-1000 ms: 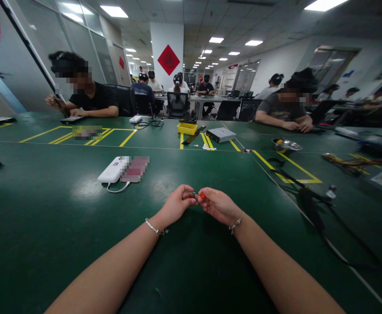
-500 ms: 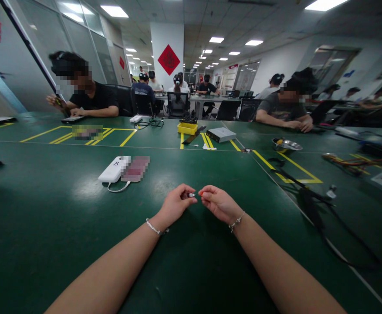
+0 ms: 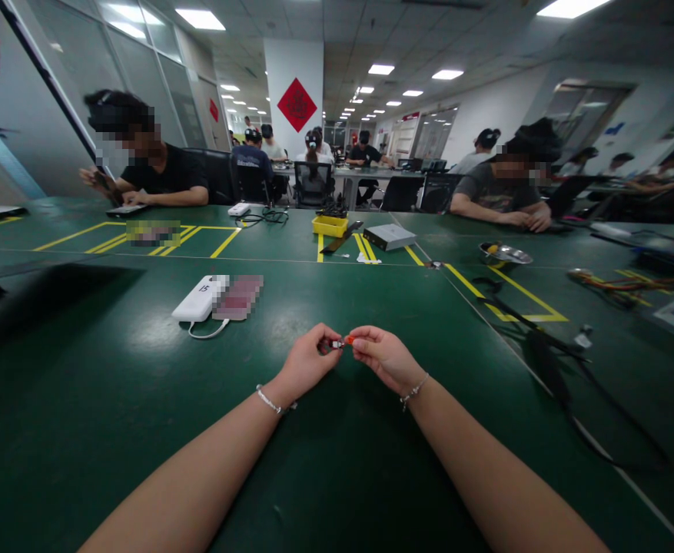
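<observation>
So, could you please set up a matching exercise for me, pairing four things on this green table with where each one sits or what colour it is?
Things
1. power bank
2. small bin
3. metal dish
4. small part

Descriptions
A. silvery, off to the right, further away than the hands
B. orange-tipped, pinched between the left hand and the right hand
C. white, lying ahead and to the left of both hands
D. yellow, far across, near the middle

Pairs: 1-C, 2-D, 3-A, 4-B
</observation>
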### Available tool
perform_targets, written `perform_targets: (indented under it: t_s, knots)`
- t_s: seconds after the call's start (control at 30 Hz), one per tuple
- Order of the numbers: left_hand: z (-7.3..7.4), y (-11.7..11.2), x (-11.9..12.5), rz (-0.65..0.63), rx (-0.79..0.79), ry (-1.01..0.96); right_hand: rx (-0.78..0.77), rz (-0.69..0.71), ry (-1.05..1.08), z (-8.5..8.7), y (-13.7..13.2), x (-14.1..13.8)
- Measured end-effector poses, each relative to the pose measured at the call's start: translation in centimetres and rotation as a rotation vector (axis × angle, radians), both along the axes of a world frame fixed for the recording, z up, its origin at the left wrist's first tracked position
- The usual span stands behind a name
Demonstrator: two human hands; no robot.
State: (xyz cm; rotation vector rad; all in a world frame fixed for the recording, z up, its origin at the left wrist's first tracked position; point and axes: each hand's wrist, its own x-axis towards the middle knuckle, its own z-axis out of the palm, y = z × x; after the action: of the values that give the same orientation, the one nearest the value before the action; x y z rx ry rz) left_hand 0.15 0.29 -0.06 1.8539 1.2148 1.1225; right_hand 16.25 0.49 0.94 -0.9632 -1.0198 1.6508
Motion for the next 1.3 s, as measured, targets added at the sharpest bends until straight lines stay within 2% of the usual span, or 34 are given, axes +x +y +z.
perform_targets:
  t_s: [0.23,0.43,0.73,0.93,1.3]
  knots:
    - [0.3,-0.3,-0.1,0.004,0.102,0.105,0.076,-0.117,-0.114,-0.1,-0.2,-0.8]
    - [0.8,-0.6,0.0,0.169,0.196,0.204,0.115,-0.234,-0.146,-0.5,-0.6,-2.1]
    - [0.6,-0.7,0.0,0.232,0.281,0.275,0.185,-0.195,-0.232,-0.7,-1.0,-2.2]
    - [0.5,-0.6,-0.1,0.270,0.281,0.287,0.137,-0.146,-0.159,-1.0,-1.1,-2.5]
    - [0.4,-0.6,-0.1,0.271,0.280,0.294,0.059,-0.146,-0.084,-0.5,-1.3,-2.6]
